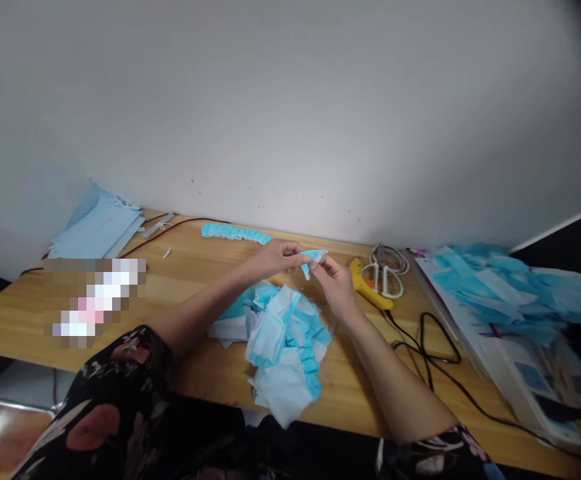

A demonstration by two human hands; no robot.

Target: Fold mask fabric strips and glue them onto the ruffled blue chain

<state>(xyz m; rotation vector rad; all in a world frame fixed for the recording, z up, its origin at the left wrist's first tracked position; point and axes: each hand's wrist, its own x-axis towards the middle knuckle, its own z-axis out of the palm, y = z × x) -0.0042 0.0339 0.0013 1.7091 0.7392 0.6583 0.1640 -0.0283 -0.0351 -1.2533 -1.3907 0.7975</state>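
Between my two hands, above the middle of the desk, is a small folded piece of blue and white mask fabric (313, 256). My left hand (281, 259) pinches its left side, and my right hand (331, 275) pinches its lower right. Below them lies a loose heap of blue and white fabric pieces (285, 333), part of it hanging over the desk's front edge. Behind my left hand a pleated blue strip (235, 232) runs along the wall, its right end hidden by the hand.
To the right are a yellow hot glue gun (370, 290) with a black cord (435, 359) and white-handled scissors (383, 275). More blue pieces (510, 287) cover papers at far right. A stack of blue masks (97, 223) sits at back left, near a blurred-out item (100, 300).
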